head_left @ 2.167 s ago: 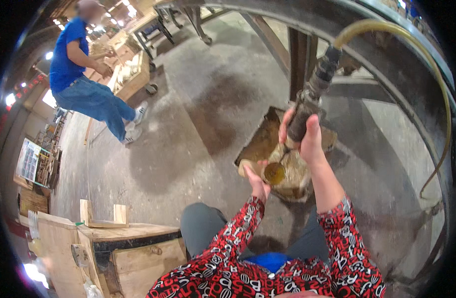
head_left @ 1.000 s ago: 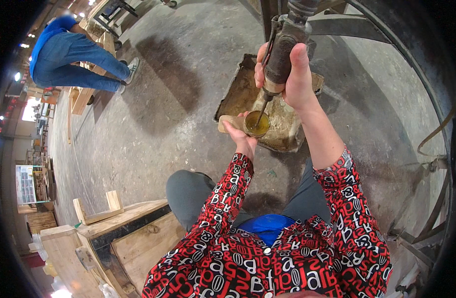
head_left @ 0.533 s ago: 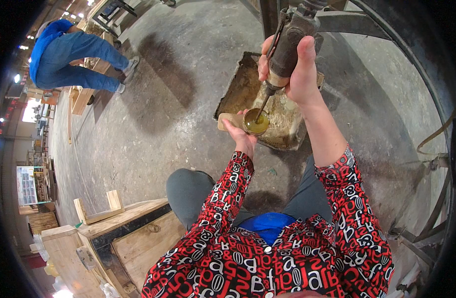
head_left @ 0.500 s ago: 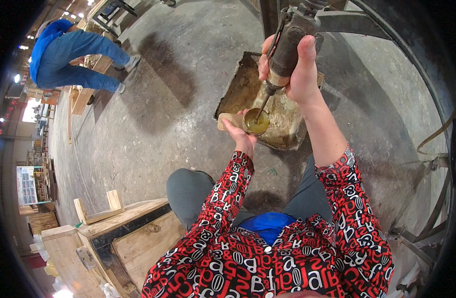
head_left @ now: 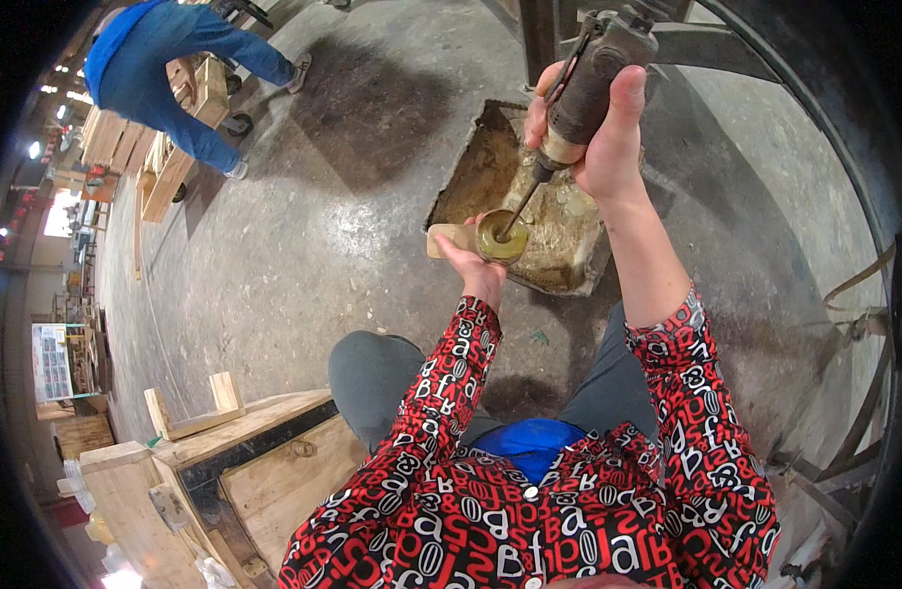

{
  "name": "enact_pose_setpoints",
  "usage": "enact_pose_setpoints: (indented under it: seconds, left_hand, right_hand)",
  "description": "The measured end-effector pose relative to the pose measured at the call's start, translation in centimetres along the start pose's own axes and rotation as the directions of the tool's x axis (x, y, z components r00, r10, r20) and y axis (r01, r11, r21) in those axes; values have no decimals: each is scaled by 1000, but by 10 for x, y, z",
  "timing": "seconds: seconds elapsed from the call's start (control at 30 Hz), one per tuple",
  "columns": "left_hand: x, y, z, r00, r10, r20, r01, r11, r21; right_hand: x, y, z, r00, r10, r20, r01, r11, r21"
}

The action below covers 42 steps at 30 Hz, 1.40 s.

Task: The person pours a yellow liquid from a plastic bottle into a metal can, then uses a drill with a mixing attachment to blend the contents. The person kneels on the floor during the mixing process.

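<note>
My right hand point(head_left: 613, 147) is wrapped round a dark, cylindrical power tool point(head_left: 586, 93), held tilted, its thin metal shaft point(head_left: 525, 203) pointing down and left. The shaft's tip is inside a round, hollow piece, which looks like a wooden cup point(head_left: 494, 251), yellow-green and glossy within. My left hand point(head_left: 480, 272) holds this cup from below, fingers closed round it. A flat, pale wooden tab point(head_left: 439, 241) sticks out on the cup's left side, like a handle. I cannot tell whether the tip touches the cup's inner wall.
Below my hands lies a worn, dirt-crusted tray point(head_left: 559, 280) on the concrete floor point(head_left: 274, 285). A wooden cabinet point(head_left: 284, 471) stands at my left knee. Dark metal framing point(head_left: 711, 51) rises at the right. At far left, a person point(head_left: 166, 74) in blue bends by a wheeled wooden cart point(head_left: 213, 90).
The cup has shifted slightly left, while the power tool has moved a little right and its shaft leans more. The person at far left has moved right and up in the view.
</note>
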<state>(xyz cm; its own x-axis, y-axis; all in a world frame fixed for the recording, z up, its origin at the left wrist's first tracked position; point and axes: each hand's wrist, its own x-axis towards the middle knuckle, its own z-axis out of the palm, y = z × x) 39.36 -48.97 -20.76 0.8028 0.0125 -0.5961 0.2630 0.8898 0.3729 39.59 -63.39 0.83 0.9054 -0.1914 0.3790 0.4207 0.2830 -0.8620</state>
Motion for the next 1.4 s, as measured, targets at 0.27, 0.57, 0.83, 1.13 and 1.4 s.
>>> enact_pose_setpoints:
  seconds: [0.27, 0.57, 0.83, 1.13, 1.4]
  left_hand:
    - [11, 20, 7, 992, 121, -22, -123, 987, -104]
    - [15, 54, 21, 973, 230, 12, -223, 953, -206]
    - [7, 87, 38, 978, 207, 15, -204, 973, -107]
    - [-5, 86, 38, 977, 209, 35, -205, 975, -88]
    - [-6, 82, 42, 977, 213, 17, -212, 975, -62]
  right_hand:
    - [3, 4, -3, 999, -28, -28, 33, 986, 164]
    - [5, 4, -7, 992, 0, -129, 42, 946, 321]
    - [8, 1, -3, 992, -90, -88, 119, 893, 435]
    - [0, -12, 10, 995, -77, -56, 92, 918, 385]
    - [2, -18, 11, 996, -79, -49, 91, 924, 370]
